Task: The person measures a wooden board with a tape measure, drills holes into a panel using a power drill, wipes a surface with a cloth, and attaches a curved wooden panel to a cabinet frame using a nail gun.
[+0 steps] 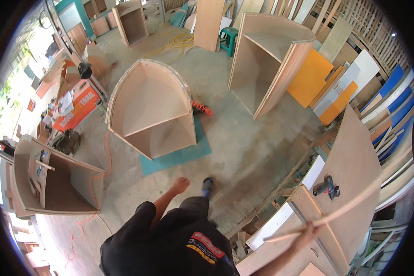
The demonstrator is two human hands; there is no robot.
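My right hand (308,233) is closed around a long, thin wooden strip (349,206), which runs across the wooden panels at the right and bends up toward the right rim. A cordless drill (327,187) lies on the large panel (349,161) beyond that hand. Over the concrete floor hangs my left hand (181,184), its fingers curled and nothing visible in them. Nearest to it is a curved wooden cabinet shell (192,120) with a shelf inside, lying on a teal sheet (199,152).
Another curved cabinet (244,60) stands at the far right, with a green stool (228,39) beside it. An open cabinet (73,168) sits at the left, near an orange air hose (108,152). Boards, including an orange panel (308,76), lean along the right wall. Yellow hose (175,43) lies behind.
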